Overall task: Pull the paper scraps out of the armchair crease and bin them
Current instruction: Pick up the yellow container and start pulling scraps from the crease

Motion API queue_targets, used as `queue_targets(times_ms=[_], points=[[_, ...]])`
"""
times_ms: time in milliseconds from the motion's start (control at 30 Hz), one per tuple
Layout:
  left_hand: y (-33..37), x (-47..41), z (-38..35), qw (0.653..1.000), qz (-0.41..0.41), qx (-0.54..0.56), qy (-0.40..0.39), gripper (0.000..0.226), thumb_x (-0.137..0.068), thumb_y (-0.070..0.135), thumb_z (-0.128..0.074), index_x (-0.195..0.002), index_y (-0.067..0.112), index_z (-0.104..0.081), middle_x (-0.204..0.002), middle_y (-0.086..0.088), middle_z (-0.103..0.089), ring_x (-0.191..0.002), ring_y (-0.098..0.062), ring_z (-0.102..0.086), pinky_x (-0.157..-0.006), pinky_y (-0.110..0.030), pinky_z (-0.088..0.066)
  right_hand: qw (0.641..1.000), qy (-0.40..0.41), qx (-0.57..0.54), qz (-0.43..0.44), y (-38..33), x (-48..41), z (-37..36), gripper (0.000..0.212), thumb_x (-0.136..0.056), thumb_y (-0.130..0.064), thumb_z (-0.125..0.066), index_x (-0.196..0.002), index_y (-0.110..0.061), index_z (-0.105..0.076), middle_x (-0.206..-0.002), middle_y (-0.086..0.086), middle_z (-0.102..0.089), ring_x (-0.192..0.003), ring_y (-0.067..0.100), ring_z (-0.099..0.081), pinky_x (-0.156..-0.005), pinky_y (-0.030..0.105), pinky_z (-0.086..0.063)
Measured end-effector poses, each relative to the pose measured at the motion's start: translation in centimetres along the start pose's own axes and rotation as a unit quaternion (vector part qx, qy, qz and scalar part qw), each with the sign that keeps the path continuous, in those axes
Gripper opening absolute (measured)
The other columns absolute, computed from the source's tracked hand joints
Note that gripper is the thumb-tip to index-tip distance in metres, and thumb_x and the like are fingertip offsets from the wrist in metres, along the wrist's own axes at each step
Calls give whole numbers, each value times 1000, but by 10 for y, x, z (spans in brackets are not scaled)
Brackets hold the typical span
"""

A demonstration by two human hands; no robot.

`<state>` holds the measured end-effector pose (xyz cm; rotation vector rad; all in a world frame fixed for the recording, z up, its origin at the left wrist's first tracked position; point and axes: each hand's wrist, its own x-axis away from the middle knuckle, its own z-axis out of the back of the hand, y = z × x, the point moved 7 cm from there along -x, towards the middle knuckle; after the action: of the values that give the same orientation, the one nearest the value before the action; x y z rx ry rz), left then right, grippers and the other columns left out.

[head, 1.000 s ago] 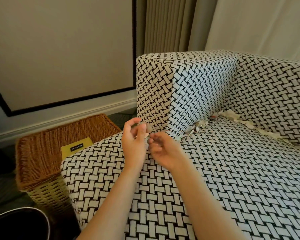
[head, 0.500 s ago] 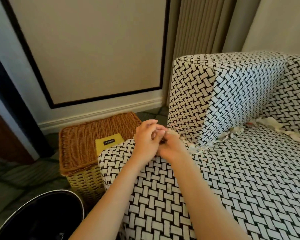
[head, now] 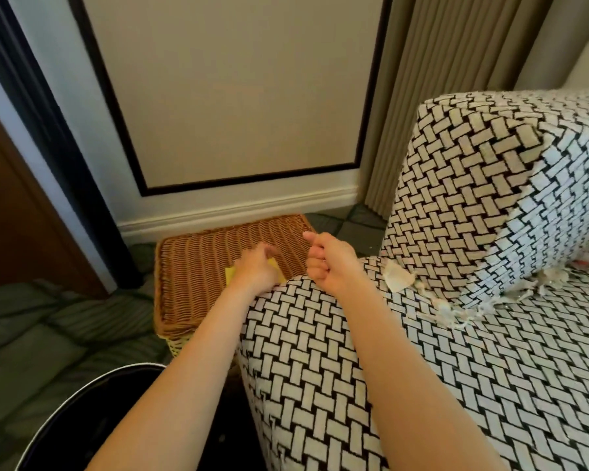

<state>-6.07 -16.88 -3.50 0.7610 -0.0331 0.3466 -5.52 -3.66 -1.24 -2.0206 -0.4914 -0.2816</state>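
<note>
So the biggest thing there was the armchair [head: 422,368], that black-and-white woven job, and it filled everything to the right of and below the person's fingers. The right hand [head: 327,263] hung just over the front corner of the seat, clenched into a fist with the thumb poking up. I'd guess it was closed like that to keep hold of something small, but nothing showed between the fingers, so I couldn't say there was paper in there. The black bin [head: 109,409] sat on the floor well back from both sets of fingers, down under the left forearm. It was probably parked there so a drop would be easy, and its inside was just dark, with no contents I could make out. Straight under the left fingers was a wicker basket [head: 198,266] with its lid on, so whatever was in it stayed hidden. The left hand [head: 255,270] hovered over that lid, too blurry for me to call it grasping or loose. The paper scraps [head: 397,278] were off to the right of the right fingers, wedged where the armrest met the seat and trailing along that crease, so loads were left. Smallest bit: a yellow card [head: 231,274] lay on the lid, peeking out from under the left hand.
</note>
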Motion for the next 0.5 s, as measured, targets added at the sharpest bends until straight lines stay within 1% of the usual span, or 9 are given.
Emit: queue_targets(times_ms=[67,133,167,233,333,400,500], points=[[-23,-10,-3,994,60,-82,-51,47,-87,15,-54,-132,23,-43,-140,-12,-40,-129,-31,-37,-107,-42,-33,1000,7,11,7,0,-2,-1,23,-99,-13,-31,-88,-13,-52,-34,-9,-33,-25,2,-23,-26,13,-16],[-39,-17,-7,986,102,-97,-90,54,-89,23,-54,-139,22,-34,-144,-16,-29,-133,-34,-30,-109,-44,-30,1000,7,3,5,1,-6,0,23,-98,-11,-31,-88,-12,-51,-35,-8,-33,-25,3,-24,-26,13,-17],[-43,-20,-9,984,108,-105,-99,57,-90,24,-54,-142,22,-31,-145,-17,-25,-133,-35,-29,-109,-45,-31,1000,5,-7,3,1,-7,0,22,-98,-10,-31,-87,-11,-51,-36,-7,-33,-26,3,-24,-26,13,-17],[-46,-26,-13,978,100,-141,-119,57,-92,23,-50,-144,24,-27,-145,-19,-25,-131,-36,-30,-108,-45,-32,1000,-3,-30,1,2,-10,1,21,-97,-9,-32,-86,-10,-50,-37,-6,-34,-26,3,-25,-26,12,-18],[-51,-31,-19,968,92,-187,-141,54,-95,20,-44,-145,25,-24,-149,-19,-19,-135,-37,-24,-110,-45,-27,998,-13,-54,-3,3,-11,2,21,-97,-8,-31,-86,-10,-49,-39,-5,-35,-26,3,-26,-26,12,-19],[-54,-32,-20,966,93,-195,-140,53,-96,22,-44,-145,26,-24,-148,-20,-16,-134,-38,-25,-108,-45,-26,998,-14,-57,-3,3,-11,1,21,-97,-8,-31,-86,-10,-49,-43,-4,-35,-27,4,-26,-26,12,-20],[-50,-32,-14,968,64,-215,-112,50,-95,22,-46,-143,26,-31,-144,-18,-27,-130,-34,-35,-105,-40,-33,998,-8,-61,-2,4,-10,1,20,-98,-9,-32,-89,-9,-50,-52,-2,-33,-28,4,-27,-27,13,-21]])
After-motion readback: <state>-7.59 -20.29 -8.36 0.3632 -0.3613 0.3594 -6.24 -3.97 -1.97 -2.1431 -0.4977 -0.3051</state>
